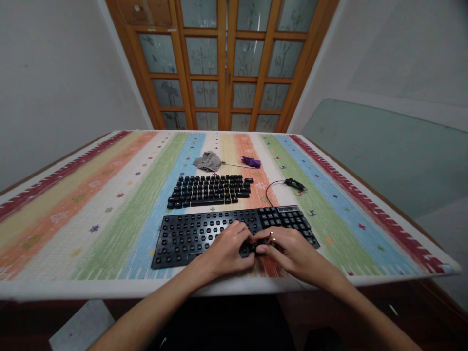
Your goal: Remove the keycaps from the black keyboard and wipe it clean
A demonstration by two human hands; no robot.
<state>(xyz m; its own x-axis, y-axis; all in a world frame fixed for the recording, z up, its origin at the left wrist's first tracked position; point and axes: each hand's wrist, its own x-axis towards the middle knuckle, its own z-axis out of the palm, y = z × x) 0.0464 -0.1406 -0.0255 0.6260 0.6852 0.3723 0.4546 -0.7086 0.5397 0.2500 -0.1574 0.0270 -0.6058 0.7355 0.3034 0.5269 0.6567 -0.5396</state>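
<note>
A black keyboard (204, 229) lies near the table's front edge. Most of its left and middle part shows bare key stems, while keycaps sit on the number pad (288, 217) at the right. My left hand (232, 248) rests over the lower middle, fingers curled and closed on the keyboard. Just to its right, my right hand (283, 246) has thumb and forefinger pinched together low on the keyboard. A thin shiny piece shows by the right fingers; what they pinch is hidden. Behind the keyboard, loose black keycaps (210, 190) stand in keyboard-like rows.
A crumpled grey cloth (208, 161) and a purple cloth-like thing (251, 162) lie farther back, with a thin rod (237, 165) between them. The coiled keyboard cable (294, 185) is at the right. A striped tablecloth (120, 195) covers the table.
</note>
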